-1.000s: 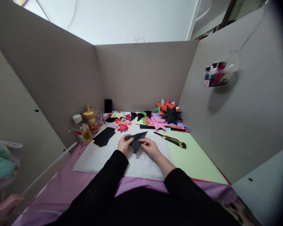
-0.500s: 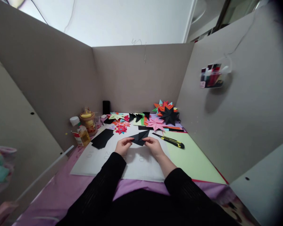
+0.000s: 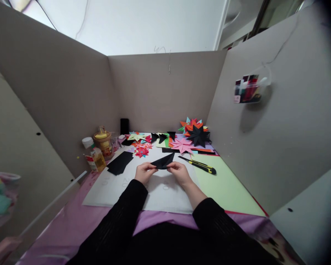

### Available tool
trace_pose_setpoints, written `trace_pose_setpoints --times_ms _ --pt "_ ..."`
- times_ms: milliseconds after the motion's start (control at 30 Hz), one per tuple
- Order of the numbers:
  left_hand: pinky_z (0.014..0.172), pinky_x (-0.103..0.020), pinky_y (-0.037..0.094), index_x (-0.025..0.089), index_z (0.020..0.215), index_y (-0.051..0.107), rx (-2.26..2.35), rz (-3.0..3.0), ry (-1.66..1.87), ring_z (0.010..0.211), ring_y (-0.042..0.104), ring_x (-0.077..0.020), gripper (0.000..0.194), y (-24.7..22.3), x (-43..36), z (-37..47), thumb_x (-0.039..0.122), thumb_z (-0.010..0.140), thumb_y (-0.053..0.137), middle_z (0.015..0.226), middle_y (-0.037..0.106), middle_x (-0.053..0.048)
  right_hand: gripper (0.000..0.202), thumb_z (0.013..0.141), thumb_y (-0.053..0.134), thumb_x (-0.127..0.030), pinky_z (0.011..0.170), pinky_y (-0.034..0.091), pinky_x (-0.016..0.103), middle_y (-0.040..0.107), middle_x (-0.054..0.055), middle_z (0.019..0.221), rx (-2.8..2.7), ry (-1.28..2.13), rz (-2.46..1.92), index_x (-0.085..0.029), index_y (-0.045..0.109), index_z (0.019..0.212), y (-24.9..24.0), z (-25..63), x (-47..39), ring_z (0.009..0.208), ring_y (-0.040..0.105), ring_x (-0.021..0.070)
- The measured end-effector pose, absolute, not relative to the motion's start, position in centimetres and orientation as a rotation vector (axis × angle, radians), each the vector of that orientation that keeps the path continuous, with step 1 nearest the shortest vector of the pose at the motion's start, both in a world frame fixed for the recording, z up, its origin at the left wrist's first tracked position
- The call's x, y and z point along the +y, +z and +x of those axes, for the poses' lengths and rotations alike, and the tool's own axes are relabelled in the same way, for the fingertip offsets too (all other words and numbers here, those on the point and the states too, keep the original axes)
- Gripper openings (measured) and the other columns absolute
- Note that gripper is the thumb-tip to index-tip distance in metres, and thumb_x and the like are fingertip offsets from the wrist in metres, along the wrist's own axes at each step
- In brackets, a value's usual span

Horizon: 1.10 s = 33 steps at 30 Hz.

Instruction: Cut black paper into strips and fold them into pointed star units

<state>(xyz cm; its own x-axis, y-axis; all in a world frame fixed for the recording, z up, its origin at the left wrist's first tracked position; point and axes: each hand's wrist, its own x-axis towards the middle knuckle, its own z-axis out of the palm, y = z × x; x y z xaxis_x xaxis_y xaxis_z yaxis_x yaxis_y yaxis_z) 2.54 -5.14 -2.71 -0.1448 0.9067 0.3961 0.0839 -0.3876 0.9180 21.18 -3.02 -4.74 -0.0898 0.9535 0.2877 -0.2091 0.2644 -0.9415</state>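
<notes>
A folded black paper piece [image 3: 162, 162], pointed at its upper right tip, is pinched between both hands a little above the white cutting mat [image 3: 121, 186]. My left hand [image 3: 143, 172] grips its left end and my right hand [image 3: 179, 172] grips its lower right edge. Both arms wear black sleeves. More black paper [image 3: 120, 162] lies flat on the mat to the left.
A yellow-black utility knife [image 3: 200, 164] lies right of the hands, beside a light green sheet [image 3: 226, 186]. Paper stars, black [image 3: 198, 135] and pink [image 3: 182, 145], sit at the back. Glue bottle [image 3: 95, 156] and jar [image 3: 103, 141] stand left. Cardboard walls enclose the table.
The black piece's lower flap, hanging down a second ago, has been folded up, so the piece now looks flatter and narrower. Both hands stayed at its ends.
</notes>
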Motion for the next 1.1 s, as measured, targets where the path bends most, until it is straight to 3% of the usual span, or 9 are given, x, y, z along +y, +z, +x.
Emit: trace_pose_setpoints --times_ms 200,300,467,567,733,833,933,1000,1100 --pt "0.052 -0.026 0.043 0.018 0.053 0.061 1.193 1.373 1.597 0.05 0.055 -0.014 0.02 -2.7 -5.7 3.3 0.027 0.054 0.079 0.053 0.06 0.0 0.019 0.06 0.074 -0.029 0.058 0.045 0.028 0.063 -0.001 0.06 -1.186 1.102 -0.808 -0.019 0.059 0.066 -5.0 20.5 -3.1 0.057 0.059 0.0151" --pt "0.05 -0.024 0.042 0.017 0.053 0.053 1.186 1.323 1.577 0.051 0.059 -0.015 0.028 -2.7 -5.9 3.9 0.03 0.057 0.078 0.05 0.06 0.001 0.023 0.064 0.072 -0.032 0.062 0.046 0.029 0.063 -0.001 0.061 -1.148 1.078 -0.805 -0.02 0.053 0.067 -5.2 20.2 -3.2 0.061 0.062 0.0167" --pt "0.046 -0.02 0.04 0.02 0.07 0.043 1.143 1.228 1.534 0.05 0.063 -0.017 0.035 -3.2 -5.6 4.5 0.031 0.06 0.075 0.047 0.054 0.007 0.03 0.067 0.069 -0.035 0.059 0.045 0.028 0.053 -0.007 0.055 -1.081 1.027 -0.835 -0.022 0.043 0.069 -5.3 19.9 -3.2 0.056 0.062 0.0162" --pt "0.047 -0.021 0.041 0.022 0.085 0.04 1.123 1.177 1.508 0.048 0.063 -0.0166 0.04 -3.6 -5.2 4.5 0.033 0.064 0.072 0.048 0.055 0.009 0.033 0.068 0.068 -0.034 0.055 0.044 0.026 0.047 -0.01 0.055 -1.051 1.007 -0.858 -0.024 0.037 0.077 -5.3 19.9 -3.1 0.053 0.062 0.0157" --pt "0.054 -0.024 0.044 0.021 0.093 0.04 1.154 1.114 1.541 0.056 0.065 -0.0174 0.044 -4.0 -4.4 3.9 0.036 0.065 0.07 0.055 0.058 0.006 0.035 0.069 0.064 -0.032 0.051 0.041 0.024 0.045 -0.011 0.056 -1.026 0.977 -0.905 -0.025 0.032 0.082 -5.3 20.3 -2.7 0.052 0.061 0.0147" --pt "0.064 -0.026 0.045 0.02 0.1 0.042 1.172 1.111 1.598 0.074 0.066 -0.0171 0.045 -3.8 -4.3 3.5 0.038 0.067 0.068 0.073 0.064 -0.001 0.035 0.068 0.063 -0.031 0.05 0.042 0.024 0.043 -0.012 0.056 -1.052 0.987 -0.91 -0.025 0.031 0.081 -5.2 20.4 -2.6 0.048 0.058 0.0128" --pt "0.072 -0.026 0.044 0.019 0.106 0.047 1.146 1.193 1.544 0.087 0.063 -0.0173 0.058 -3.5 -4.7 3.7 0.029 0.057 0.077 0.091 0.065 -0.006 0.035 0.066 0.064 -0.029 0.05 0.044 0.025 0.043 -0.012 0.057 -1.127 1.034 -0.88 -0.025 0.033 0.08 -5.0 19.9 -3.0 0.046 0.054 0.0115" --pt "0.066 -0.024 0.044 0.019 0.11 0.051 1.122 1.253 1.448 0.076 0.064 -0.0163 0.068 -3.4 -5.2 4.0 0.022 0.049 0.082 0.082 0.067 -0.004 0.034 0.065 0.065 -0.027 0.05 0.044 0.025 0.044 -0.011 0.056 -1.178 1.064 -0.854 -0.025 0.034 0.08 -4.8 19.5 -3.5 0.046 0.052 0.0113" --pt "0.048 -0.02 0.038 0.017 0.114 0.052 1.095 1.292 1.31 0.045 0.055 -0.011 0.07 -3.5 -5.7 4.4 0.022 0.05 0.081 0.057 0.061 0.004 0.034 0.065 0.065 -0.026 0.049 0.042 0.024 0.045 -0.011 0.055 -1.226 1.089 -0.825 -0.025 0.035 0.081 -4.5 19.0 -4.1 0.046 0.051 0.0113"
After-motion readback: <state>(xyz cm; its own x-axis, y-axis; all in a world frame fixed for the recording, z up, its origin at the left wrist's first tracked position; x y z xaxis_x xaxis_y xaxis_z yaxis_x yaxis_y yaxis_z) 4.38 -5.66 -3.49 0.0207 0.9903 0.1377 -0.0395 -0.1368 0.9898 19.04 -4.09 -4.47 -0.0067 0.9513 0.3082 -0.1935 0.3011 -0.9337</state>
